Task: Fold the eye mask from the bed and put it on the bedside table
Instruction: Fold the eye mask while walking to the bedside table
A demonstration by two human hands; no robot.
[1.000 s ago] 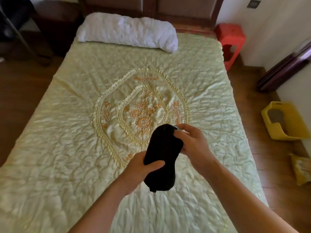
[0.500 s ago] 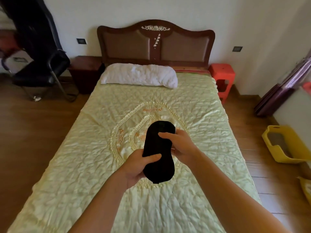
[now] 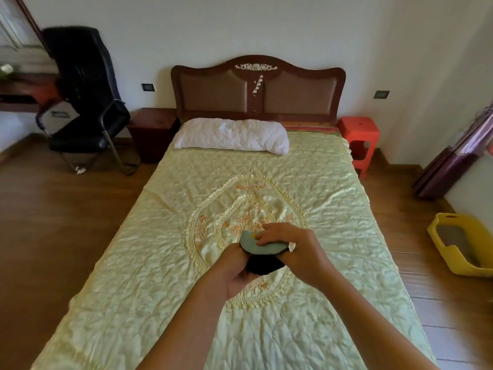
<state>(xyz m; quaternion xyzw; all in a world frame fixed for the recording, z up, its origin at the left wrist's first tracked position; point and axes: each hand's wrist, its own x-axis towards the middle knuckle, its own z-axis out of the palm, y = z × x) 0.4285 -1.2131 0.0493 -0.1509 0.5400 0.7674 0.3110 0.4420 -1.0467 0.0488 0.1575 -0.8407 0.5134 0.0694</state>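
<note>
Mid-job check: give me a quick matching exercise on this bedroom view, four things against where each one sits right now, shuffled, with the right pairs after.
Things:
1. eye mask
2. pillow
3. red stool
4. yellow bin

Places:
A. on the floor, right of the bed's foot end
B. at the head of the bed, under the headboard
C. held in both hands above the bedspread, left hand below, right hand on top
D. against the wall, beside the bed's right top corner

Pairs: 1-C, 2-B, 3-D, 4-A
</note>
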